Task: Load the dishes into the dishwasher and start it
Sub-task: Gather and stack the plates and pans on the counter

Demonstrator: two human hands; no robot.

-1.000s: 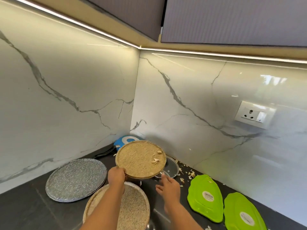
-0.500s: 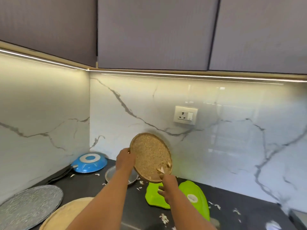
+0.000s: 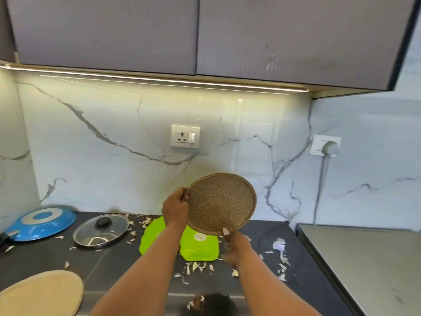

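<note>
while the left hand (image 3: 175,207) grips the speckled plate (image 3: 221,204) tilted, right hand (image 3: 235,248) loose beneath; scraps clinging; dishwasher unseen, loading looks barely begun

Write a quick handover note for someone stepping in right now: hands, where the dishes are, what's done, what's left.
Left hand grips the rim of the speckled brown plate, held tilted over the counter.
Right hand is open beneath the plate's lower edge, by a clinging scrap.
On the counter: blue pan, glass lid, green plates, tan plate, scattered scraps.
Nothing visibly loaded; dishwasher not in view.
</note>
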